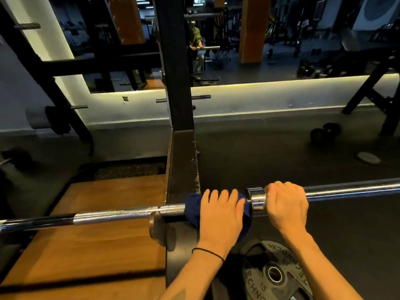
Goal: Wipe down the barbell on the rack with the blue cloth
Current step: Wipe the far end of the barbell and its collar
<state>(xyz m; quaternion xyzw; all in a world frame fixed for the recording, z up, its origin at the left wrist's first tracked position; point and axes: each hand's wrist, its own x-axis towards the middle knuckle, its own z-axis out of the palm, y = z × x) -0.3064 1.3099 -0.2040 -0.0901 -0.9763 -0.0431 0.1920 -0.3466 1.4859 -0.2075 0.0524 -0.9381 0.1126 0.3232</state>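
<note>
A steel barbell (121, 214) lies across the black rack (181, 161), running from the left edge to the right edge of the head view. The blue cloth (192, 207) is wrapped round the bar just left of the chrome collar (256, 201). My left hand (220, 215) grips the cloth and the bar under it, fingers curled over the top. My right hand (285, 204) grips the sleeve right beside the collar, on its outer side. The sleeve (350, 190) runs on to the right, bare.
A black 15 weight plate (275, 273) lies on the floor below my hands. A dumbbell (325, 132) and a small plate (368, 158) sit on the dark floor to the right. A wooden platform (97, 234) lies left of the rack. A mirror wall stands ahead.
</note>
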